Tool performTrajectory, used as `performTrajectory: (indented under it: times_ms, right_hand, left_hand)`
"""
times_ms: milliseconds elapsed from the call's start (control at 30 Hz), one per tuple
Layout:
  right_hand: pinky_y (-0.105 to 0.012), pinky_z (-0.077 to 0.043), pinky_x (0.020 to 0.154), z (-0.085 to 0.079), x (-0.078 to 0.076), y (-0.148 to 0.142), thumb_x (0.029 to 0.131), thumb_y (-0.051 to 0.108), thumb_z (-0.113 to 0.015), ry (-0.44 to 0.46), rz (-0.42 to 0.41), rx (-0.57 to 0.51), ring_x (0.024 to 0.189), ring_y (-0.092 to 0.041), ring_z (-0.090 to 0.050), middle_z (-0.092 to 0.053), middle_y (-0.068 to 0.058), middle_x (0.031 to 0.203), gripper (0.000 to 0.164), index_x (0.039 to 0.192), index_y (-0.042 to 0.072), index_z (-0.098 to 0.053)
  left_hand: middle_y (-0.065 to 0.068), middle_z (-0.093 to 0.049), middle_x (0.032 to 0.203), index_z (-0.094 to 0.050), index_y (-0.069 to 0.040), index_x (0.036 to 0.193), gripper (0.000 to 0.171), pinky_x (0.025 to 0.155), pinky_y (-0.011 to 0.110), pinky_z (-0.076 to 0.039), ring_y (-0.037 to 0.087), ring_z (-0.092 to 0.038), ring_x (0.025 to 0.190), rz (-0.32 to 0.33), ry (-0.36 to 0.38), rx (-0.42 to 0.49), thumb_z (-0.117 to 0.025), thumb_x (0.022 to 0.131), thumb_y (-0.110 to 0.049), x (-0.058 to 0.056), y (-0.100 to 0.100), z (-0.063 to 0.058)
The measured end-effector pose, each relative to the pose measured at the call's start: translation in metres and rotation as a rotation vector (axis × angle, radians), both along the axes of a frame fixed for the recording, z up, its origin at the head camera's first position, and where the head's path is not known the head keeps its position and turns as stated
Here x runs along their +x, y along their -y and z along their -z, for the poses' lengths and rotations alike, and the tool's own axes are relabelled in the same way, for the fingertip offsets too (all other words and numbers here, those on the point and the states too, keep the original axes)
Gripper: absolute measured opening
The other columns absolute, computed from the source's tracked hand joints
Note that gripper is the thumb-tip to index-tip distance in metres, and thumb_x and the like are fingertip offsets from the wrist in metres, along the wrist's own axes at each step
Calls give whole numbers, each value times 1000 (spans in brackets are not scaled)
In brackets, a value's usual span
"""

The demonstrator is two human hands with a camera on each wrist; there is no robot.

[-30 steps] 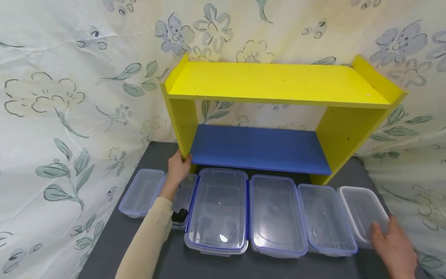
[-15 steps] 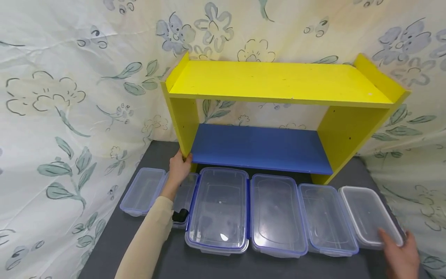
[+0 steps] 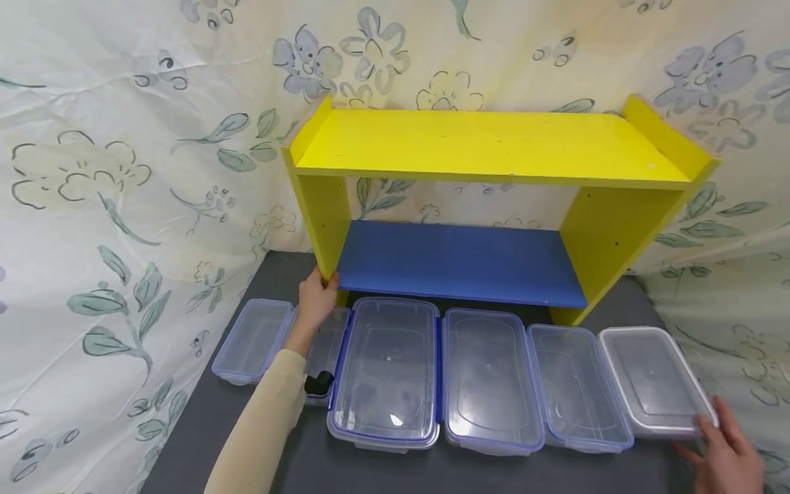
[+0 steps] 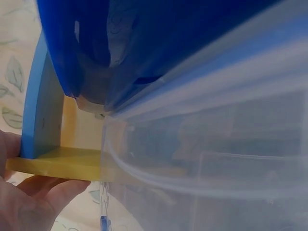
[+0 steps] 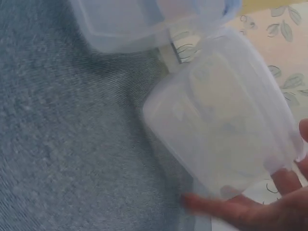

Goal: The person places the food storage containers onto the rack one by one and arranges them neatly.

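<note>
My left hand [image 3: 316, 302] grips the lower front corner of a yellow shelf unit [image 3: 453, 140], where its side panel meets the blue board [image 3: 457, 261]. In the left wrist view, the left fingers [image 4: 62, 192] curl round the yellow panel's edge [image 4: 57, 167]. At the far right, my right hand [image 3: 722, 446] holds the near right corner of a clear plastic food container [image 3: 657, 381] with a whitish lid. Its thumb lies at the lid's corner in the head view. In the right wrist view, the fingers [image 5: 284, 183] touch the container's end, and one finger stretches out below it.
Several blue-rimmed clear containers stand in a row before the shelf: a large one [image 3: 385, 370], another [image 3: 492, 381], a narrower one [image 3: 579, 387], and a small one [image 3: 254, 339] left of my arm. The dark tabletop [image 3: 191, 439] meets floral cloth [image 3: 80, 226] behind and at both sides.
The white-lidded container has turned slightly, its near end swinging right and its near edge now lying straighter. My right hand has shifted right to its corner. My left hand keeps its hold on the shelf.
</note>
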State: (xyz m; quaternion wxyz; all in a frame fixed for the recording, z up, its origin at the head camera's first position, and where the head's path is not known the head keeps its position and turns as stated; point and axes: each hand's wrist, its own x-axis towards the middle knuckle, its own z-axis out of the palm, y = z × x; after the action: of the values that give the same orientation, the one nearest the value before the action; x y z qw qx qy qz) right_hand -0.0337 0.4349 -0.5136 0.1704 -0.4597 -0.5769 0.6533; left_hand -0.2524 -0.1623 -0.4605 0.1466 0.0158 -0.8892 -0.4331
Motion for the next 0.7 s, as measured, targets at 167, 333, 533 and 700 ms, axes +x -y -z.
performTrajectory:
  times_ms: [167, 333, 533, 700]
  right_hand:
    - [-28, -48, 38, 4, 3, -5, 96, 22, -61, -134, 33, -100, 135, 0, -39, -30, 16, 156, 50, 140, 38, -45]
    - [-25, -47, 37, 7, 5, -3, 93, 19, -64, -215, 103, -99, 134, 0, -42, -33, 12, 155, 50, 138, 33, -49]
    - [-22, -46, 36, 5, 3, 0, 93, 20, -65, -207, 189, -83, 129, 1, -47, -38, 10, 151, 43, 132, 34, -54]
    - [-22, -46, 36, 2, 6, 3, 93, 22, -65, -205, 232, -87, 114, 6, -57, -40, 9, 150, 41, 132, 33, -55]
  left_hand:
    - [18, -68, 87, -59, -6, 109, 23, 57, 33, -45, 28, -58, 65, -5, -10, -6, -54, 98, -25, 1, 1, -1]
    - [17, -68, 87, -59, -6, 110, 23, 57, 32, -44, 27, -57, 65, 1, -5, 1, -54, 98, -26, 1, 0, -2]
    - [18, -68, 88, -58, -5, 111, 24, 57, 32, -45, 27, -58, 65, 8, -4, 6, -53, 98, -25, 2, -2, -3]
    - [18, -69, 90, -59, -5, 111, 23, 58, 34, -47, 29, -60, 67, 0, -1, -4, -54, 98, -24, 3, -2, -3]
